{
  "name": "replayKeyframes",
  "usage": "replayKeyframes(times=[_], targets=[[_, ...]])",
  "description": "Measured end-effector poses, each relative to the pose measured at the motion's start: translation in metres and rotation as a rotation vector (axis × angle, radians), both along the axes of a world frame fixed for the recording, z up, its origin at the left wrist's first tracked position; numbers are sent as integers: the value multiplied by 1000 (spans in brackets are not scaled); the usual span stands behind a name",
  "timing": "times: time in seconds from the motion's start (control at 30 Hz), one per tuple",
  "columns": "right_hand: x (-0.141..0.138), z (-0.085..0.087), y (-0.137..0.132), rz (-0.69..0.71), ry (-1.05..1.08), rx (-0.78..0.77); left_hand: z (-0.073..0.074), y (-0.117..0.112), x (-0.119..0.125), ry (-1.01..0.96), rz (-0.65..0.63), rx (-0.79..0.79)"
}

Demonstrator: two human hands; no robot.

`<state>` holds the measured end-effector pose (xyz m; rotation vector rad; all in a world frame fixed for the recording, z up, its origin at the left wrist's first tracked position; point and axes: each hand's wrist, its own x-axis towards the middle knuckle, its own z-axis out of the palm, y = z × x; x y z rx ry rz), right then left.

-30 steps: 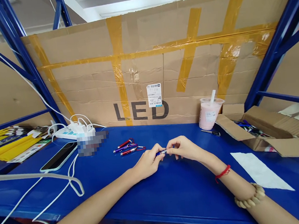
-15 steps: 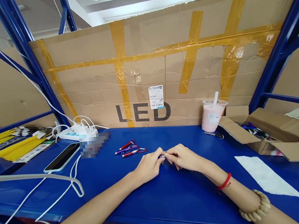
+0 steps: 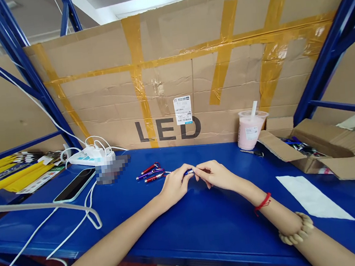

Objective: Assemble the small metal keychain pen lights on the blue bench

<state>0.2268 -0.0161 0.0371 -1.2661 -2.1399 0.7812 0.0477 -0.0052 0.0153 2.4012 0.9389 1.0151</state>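
My left hand point(image 3: 175, 185) and my right hand point(image 3: 217, 174) meet over the middle of the blue table point(image 3: 187, 225). Both pinch the same small blue keychain flashlight point(image 3: 189, 173), one at each end, fingers closed around it. Just left of my hands lie three more small flashlights point(image 3: 150, 173), red and purple, with clips. My right wrist wears a red string and a wooden bead bracelet.
A phone point(image 3: 73, 185), a white power strip point(image 3: 88, 158) and white cables point(image 3: 75, 220) lie at the left. A pink drink cup point(image 3: 250, 131) and an open cardboard box point(image 3: 315, 152) of small parts stand at the right, with a white paper sheet point(image 3: 311, 198). A cardboard wall marked LED closes the back.
My hands have stayed together on the small flashlight, the fingers shifting slightly around it. The camera view has wobbled a little; nothing else on the table moved.
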Motion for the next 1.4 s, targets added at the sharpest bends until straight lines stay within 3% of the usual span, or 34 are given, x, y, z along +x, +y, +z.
replayKeyframes(times=[0.3, 0.43, 0.7, 0.9, 1.13, 1.4], targets=[[9, 7, 4, -190, 108, 176, 1, 4, 0, -28, 33, -45], [12, 6, 4, -124, 131, 321, 1, 4, 0, -36, 7, -65], [14, 7, 2, -66, -61, 515, -1, 5, -1, -1, -64, -130], [12, 3, 2, -14, -25, 447, -2, 5, -5, -1, -182, -184], [10, 0, 1, -46, 26, 310, -6, 4, -8, 15, -194, -199], [8, -2, 0, -55, -95, 404, -3, 3, -10, 55, -200, -210]])
